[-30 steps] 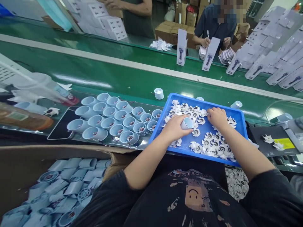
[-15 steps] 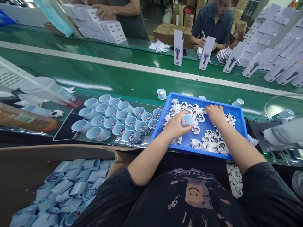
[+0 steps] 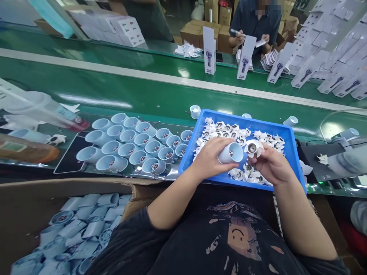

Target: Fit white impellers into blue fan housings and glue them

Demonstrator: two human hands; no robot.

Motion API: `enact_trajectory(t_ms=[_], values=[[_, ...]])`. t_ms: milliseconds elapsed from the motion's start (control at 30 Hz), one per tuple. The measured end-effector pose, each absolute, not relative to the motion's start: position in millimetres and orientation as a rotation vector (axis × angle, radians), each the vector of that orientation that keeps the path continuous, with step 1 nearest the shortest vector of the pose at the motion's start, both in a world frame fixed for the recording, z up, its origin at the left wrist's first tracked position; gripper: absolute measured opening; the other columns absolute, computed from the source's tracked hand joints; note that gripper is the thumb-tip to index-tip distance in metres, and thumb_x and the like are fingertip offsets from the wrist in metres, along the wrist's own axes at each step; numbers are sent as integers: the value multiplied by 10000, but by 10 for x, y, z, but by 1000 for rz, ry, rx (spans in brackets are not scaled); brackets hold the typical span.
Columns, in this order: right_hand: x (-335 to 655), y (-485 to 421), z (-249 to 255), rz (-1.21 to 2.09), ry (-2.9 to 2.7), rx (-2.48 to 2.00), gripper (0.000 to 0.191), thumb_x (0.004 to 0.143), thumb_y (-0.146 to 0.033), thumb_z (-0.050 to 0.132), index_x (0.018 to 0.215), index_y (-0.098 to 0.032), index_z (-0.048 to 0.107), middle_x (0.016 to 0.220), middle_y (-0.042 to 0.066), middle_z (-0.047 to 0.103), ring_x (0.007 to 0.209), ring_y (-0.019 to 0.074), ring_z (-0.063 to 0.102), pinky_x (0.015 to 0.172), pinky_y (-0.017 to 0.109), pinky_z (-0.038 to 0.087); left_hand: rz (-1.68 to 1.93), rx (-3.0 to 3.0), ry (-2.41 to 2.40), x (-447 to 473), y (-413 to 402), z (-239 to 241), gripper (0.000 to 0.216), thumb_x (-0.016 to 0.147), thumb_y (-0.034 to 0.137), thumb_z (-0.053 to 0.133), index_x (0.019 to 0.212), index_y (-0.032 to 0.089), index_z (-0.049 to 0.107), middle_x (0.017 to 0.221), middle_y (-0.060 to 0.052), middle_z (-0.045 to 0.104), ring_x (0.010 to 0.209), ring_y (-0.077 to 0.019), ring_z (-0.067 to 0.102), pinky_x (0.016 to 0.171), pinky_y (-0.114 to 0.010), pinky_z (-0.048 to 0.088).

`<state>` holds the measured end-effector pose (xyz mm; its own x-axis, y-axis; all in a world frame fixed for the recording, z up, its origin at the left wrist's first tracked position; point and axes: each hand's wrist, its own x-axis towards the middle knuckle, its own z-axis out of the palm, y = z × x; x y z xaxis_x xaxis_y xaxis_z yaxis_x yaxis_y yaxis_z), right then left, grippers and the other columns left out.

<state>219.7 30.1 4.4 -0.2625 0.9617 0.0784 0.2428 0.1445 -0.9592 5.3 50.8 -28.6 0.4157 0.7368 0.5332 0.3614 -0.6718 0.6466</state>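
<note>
My left hand is wrapped round a light blue cylindrical housing, its open mouth tilted toward my right hand. Between the fingertips of my right hand is a white fan impeller with a dark round hub, held just right of the housing and apart from it. Both hands are over a blue tray of loose white impellers. To the left, rows of blue housings stand on the bench with small reddish wired parts inside.
A cardboard box at lower left holds many blue housings. Single housings stand behind the tray. White printed boxes line the far side of the green belt, where a person holds a pen and paper. Bottles lie at left.
My right hand has lifted an impeller out of the tray and brought it toward me, beside the housing. My left hand has tilted the housing toward it.
</note>
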Motion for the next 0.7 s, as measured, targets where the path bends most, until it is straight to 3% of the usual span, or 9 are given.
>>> enact_trajectory(t_ms=[167, 267, 333, 500, 700], values=[[2149, 14, 197, 896, -1788, -1168, 180, 854, -313, 659, 1023, -254, 673, 947, 47, 619, 801, 196, 568, 728, 345, 479, 1166, 2423, 792, 110, 371, -202, 501, 831, 456, 676, 1246, 201, 559, 1194, -107, 703, 1130, -255, 645, 987, -440, 485], [2098, -45, 231, 421, -2092, -1155, 123, 893, -198, 617, 968, -244, 704, 858, 47, 568, 775, 201, 539, 690, 341, 444, 1216, 2506, 808, 145, 287, -219, 395, 878, 362, 614, 1239, 210, 559, 1148, -89, 725, 1084, -231, 673, 966, -419, 503], [2065, -35, 206, 275, -2197, -1109, 102, 913, -186, 606, 909, -222, 702, 805, 39, 521, 728, 191, 518, 643, 322, 426, 1288, 2538, 816, 167, 231, -236, 368, 887, 299, 591, 1243, 216, 548, 1122, -86, 733, 1055, -219, 685, 935, -400, 523], [2054, 11, 154, 268, -2187, -1075, 194, 964, -219, 547, 825, -187, 679, 784, 37, 484, 713, 179, 504, 612, 303, 406, 1383, 2573, 840, 233, 153, -192, 375, 887, 244, 587, 1253, 184, 531, 1095, -107, 734, 1020, -219, 692, 893, -379, 536], [2397, -297, 358, 476, -2170, -979, 195, 992, -238, 517, 885, -233, 680, 845, 31, 471, 752, 168, 505, 619, 296, 401, 1203, 2612, 805, 144, 315, -16, 439, 914, 448, 590, 1270, 196, 538, 1210, -99, 697, 1119, -212, 652, 1003, -396, 476]])
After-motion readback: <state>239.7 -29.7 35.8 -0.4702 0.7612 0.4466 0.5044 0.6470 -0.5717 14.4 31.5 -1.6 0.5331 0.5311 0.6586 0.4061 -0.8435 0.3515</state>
